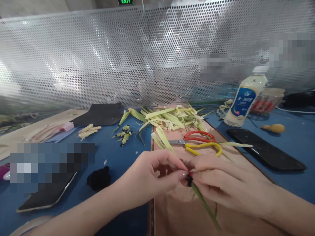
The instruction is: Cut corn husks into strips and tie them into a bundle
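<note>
Over the wooden board [172, 213], both hands meet fingertip to fingertip. My left hand [157, 177] pinches a green leaf strip [205, 205] at a small dark bundle [189, 179] on its upper end. From the other side, my right hand [221, 183] grips the same spot with thumb and fingers. The strip slants down toward the board's near side. What lies between the fingertips is mostly hidden. Just beyond the hands rest scissors [197, 140] with one red and one yellow handle. Pale leaf pieces [163, 137] lie near their blades.
A heap of leaf strips [174, 118] covers the board's far end. Right of it stand a bottle [246, 98], a jar [268, 101] and a black phone [265, 149]. Leftward lie black thread [99, 178], small woven pieces [124, 134] and another dark device [49, 193]. A perforated metal screen [98, 59] closes the back.
</note>
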`<act>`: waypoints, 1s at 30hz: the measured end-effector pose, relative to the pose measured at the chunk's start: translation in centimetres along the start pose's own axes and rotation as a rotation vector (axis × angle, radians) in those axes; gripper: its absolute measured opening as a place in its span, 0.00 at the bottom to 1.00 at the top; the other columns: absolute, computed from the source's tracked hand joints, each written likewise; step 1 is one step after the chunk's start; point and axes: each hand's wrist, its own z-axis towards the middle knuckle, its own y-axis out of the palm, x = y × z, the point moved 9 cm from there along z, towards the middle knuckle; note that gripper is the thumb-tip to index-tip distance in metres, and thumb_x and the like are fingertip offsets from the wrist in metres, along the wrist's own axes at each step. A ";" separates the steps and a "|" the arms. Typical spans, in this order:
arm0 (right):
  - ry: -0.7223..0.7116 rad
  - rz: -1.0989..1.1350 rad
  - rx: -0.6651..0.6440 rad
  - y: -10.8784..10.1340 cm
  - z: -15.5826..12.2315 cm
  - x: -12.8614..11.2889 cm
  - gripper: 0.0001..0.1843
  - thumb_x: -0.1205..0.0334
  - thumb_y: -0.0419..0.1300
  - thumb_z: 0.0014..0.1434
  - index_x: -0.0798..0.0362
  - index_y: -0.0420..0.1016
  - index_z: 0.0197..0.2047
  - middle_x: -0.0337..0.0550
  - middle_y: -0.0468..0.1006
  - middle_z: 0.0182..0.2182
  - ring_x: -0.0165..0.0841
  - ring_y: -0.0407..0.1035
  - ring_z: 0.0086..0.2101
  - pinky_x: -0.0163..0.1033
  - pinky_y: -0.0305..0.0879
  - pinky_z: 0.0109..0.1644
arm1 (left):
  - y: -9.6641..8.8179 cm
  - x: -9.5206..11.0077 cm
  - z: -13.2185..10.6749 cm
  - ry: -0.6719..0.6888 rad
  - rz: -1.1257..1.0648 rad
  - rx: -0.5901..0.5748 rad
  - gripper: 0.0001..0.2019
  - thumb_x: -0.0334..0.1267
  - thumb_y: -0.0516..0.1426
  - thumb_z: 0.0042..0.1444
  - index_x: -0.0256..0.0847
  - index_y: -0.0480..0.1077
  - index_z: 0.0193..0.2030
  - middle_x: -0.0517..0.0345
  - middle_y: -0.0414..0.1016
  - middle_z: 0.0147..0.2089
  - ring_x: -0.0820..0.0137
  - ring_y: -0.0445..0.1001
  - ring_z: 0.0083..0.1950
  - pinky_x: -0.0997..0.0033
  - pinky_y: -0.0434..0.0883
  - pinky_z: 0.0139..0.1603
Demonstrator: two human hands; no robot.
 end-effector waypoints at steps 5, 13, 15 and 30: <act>-0.017 -0.041 -0.027 0.2 0.2 -0.2 0.05 0.63 0.55 0.60 0.46 0.70 0.32 0.36 0.75 0.32 0.30 0.70 0.34 0.36 0.66 0.40 | -0.3 -0.4 -0.1 -0.040 0.003 0.024 0.05 0.37 0.60 0.50 0.37 0.72 0.32 0.58 0.73 0.29 0.77 0.66 0.28 0.77 0.63 0.29; -0.022 -0.003 0.036 -0.5 1.4 -0.7 0.05 0.67 0.56 0.58 0.50 0.68 0.30 0.36 0.75 0.31 0.26 0.69 0.29 0.32 0.61 0.33 | -0.1 -0.7 0.0 -0.041 0.010 0.010 0.05 0.37 0.58 0.52 0.38 0.69 0.29 0.60 0.75 0.30 0.78 0.64 0.28 0.77 0.61 0.29; 0.012 -0.012 0.046 -0.5 1.6 -0.6 0.04 0.66 0.56 0.57 0.51 0.68 0.30 0.35 0.76 0.31 0.25 0.68 0.27 0.32 0.60 0.32 | -0.1 -0.9 0.1 -0.060 0.039 0.012 0.05 0.37 0.58 0.53 0.38 0.69 0.29 0.60 0.74 0.29 0.78 0.63 0.27 0.77 0.60 0.28; -0.039 -0.050 -0.020 0.2 1.9 -1.5 0.10 0.70 0.52 0.57 0.50 0.73 0.31 0.37 0.76 0.31 0.27 0.65 0.26 0.34 0.57 0.27 | 0.5 -1.8 0.5 -0.156 -0.186 -0.006 0.04 0.31 0.58 0.50 0.37 0.67 0.27 0.63 0.73 0.25 0.78 0.69 0.27 0.78 0.63 0.31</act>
